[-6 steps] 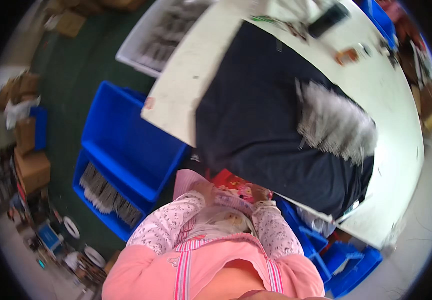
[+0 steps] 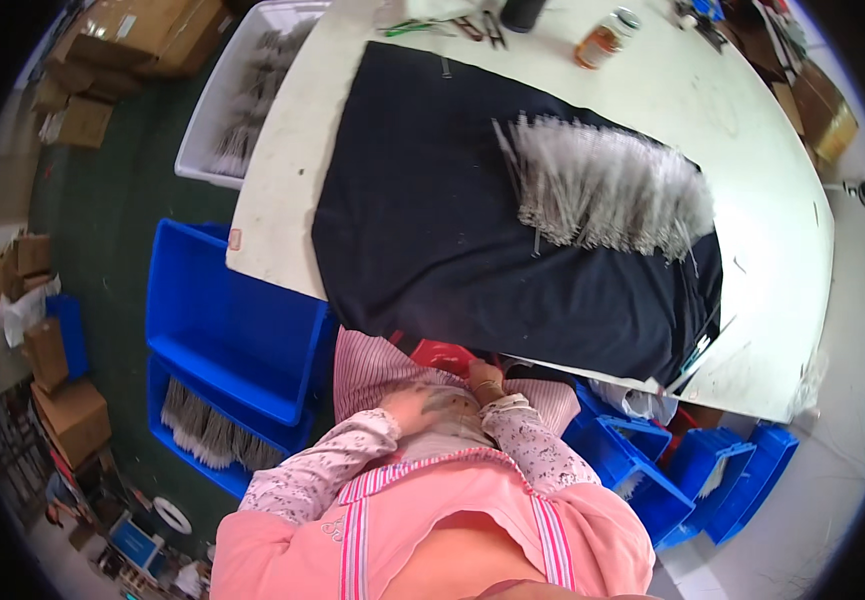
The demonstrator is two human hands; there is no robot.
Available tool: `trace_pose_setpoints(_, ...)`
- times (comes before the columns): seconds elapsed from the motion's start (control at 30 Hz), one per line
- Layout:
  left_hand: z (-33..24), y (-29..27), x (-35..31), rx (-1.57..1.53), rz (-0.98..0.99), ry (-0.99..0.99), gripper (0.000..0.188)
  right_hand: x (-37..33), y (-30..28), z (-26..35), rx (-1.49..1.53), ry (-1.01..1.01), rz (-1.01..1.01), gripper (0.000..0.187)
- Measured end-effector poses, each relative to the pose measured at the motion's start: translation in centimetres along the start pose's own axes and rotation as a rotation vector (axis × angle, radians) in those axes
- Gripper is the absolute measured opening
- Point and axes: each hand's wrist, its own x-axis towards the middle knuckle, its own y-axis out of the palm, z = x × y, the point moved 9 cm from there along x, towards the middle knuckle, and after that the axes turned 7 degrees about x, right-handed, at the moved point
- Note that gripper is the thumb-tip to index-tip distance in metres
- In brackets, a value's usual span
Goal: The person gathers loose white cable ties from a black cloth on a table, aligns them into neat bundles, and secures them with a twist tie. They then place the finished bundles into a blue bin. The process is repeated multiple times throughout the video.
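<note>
"Were the right hand's point(image 2: 485, 377) or left hand's point(image 2: 407, 408) fingers pinching?"
"I couldn't tell; a glossy red item point(image 2: 440, 354) was at the right, by the lap point(image 2: 362, 375)."
"Containers?"
"A blue plastic bin point(image 2: 156, 408) and white plastic tub point(image 2: 203, 135) held grey bristly bundles point(image 2: 207, 425)."

Worktop point(image 2: 277, 190), white: partly covered by a dark cloth point(image 2: 422, 210), on which a pile of thin brushes point(image 2: 607, 190) is laid. Toward the far side, a jar point(image 2: 607, 38), a dark cylinder point(image 2: 522, 13) and small hand tools point(image 2: 493, 30) are placed.

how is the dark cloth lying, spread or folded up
Spread out: the dark cloth covers a broad area of the white table, slightly wrinkled, under a pile of grey bristly sticks.
</note>
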Motion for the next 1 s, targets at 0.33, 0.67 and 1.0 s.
trace_pose_setpoints(0.33,-6.1,-22.4,15.1,-1.129,-0.213,0.14,0.028,4.2,-0.7,-0.3,-0.144,-0.184,0.106,0.036)
trace_pose_setpoints(0.67,-5.7,-22.8,28.5,-0.597,-0.434,-0.424,0.057,0.7,-7.2,-4.5,0.421,-0.344,-0.657,0.028)
trace_pose_setpoints(1.0,-7.6,-22.4,31.2,-0.444,-0.361,-0.294,0.052,-20.6,-16.8,2.6,0.439,-0.701,-1.142,0.015)
